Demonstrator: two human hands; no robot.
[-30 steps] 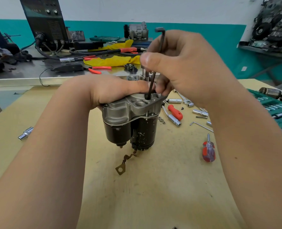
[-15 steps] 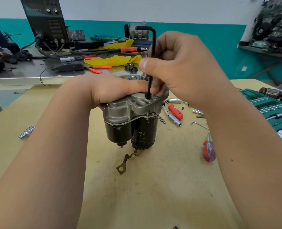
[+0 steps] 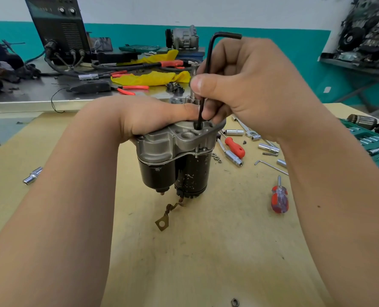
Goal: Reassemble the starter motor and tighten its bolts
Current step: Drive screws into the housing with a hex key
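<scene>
The short arm of the hex key (image 3: 210,58) has swung round: half a second ago it pointed to your left, now it points to your right, so the key has made about half a turn while its long arm stayed in the same recess. The starter motor (image 3: 175,156) has not shifted; it stands on end in the middle of the worktop (image 3: 184,251), pale housing uppermost, black bodies below and the braided lead with its brass lug (image 3: 161,223) trailing toward you. Your left hand (image 3: 153,116) wraps the top of the housing in a firm grip to hold it against the turning. Your right hand (image 3: 250,89) pinches the long arm of the key between thumb and fingers, tip sunk in the bolt recess (image 3: 198,128). This looks like the running-down stage of one housing bolt, spun by the fingers and not yet pulled tight. Next you will likely need to keep the key upright and fully seated, then use the arm for leverage once the bolt bites. A second hole (image 3: 187,136) just beside it appears empty. No brand, label or writing can be read on the motor, the tools, or the machine (image 3: 60,29) behind.
</scene>
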